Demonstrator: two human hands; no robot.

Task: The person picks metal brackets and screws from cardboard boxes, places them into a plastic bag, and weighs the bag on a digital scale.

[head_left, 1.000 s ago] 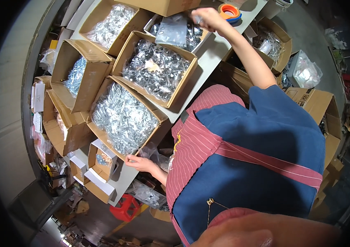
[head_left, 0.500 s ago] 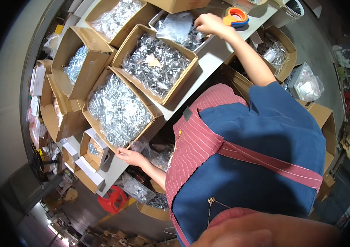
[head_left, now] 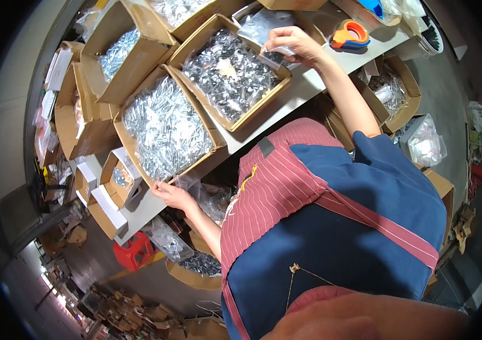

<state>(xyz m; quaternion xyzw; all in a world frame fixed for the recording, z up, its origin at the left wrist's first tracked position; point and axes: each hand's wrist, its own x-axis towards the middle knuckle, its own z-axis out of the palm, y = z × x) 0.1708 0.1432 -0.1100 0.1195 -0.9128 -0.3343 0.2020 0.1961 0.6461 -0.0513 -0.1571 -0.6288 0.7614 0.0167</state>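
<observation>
A pale, smooth bench [head_left: 385,42] slants through a cluttered workroom above a grey floor [head_left: 144,279] and a red plastic stool [head_left: 133,251]. At the top, a cardboard carton [head_left: 212,17] is cut off by the picture's edge. The right hand [head_left: 297,45] pinches a small clear packet [head_left: 274,58], partly covered by the fingers, over the right end of a box [head_left: 261,107] heaped with glossy dark pieces [head_left: 229,71] in crinkled plastic. The left hand [head_left: 174,195], fingers bent, is at the lower corner of the neighbouring box [head_left: 211,155] of slim, glinting silvery parts [head_left: 167,127]; whether it grips anything, I cannot tell.
</observation>
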